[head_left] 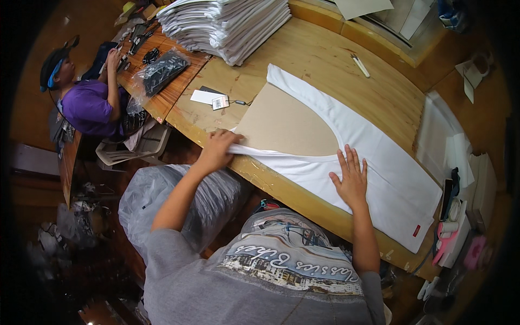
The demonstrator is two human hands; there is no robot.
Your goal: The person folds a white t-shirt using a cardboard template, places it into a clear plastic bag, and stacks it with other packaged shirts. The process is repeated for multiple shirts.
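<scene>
A white sleeveless top point(374, 157) lies flat across the table, with a tan cardboard sheet point(290, 122) showing through its deep scooped neckline. At the near left end of the top, my left hand point(219, 149) has its fingers closed over the narrow strap by the cardboard's edge. My right hand point(351, 176) rests open, fingers spread, on the white fabric just right of the neckline's curve. A small red label point(416, 231) sits near the top's lower right corner. Beyond my left hand lie a white hang tag point(220, 102) and a dark tag with a cord.
A tall stack of folded white garments point(227, 27) stands at the back. A white-handled tool point(359, 66) lies on the far side of the table. Pink-handled scissors point(445, 241) are at the right edge. A large plastic bag point(179, 200) stands beside me; a person in purple point(95, 105) works at left.
</scene>
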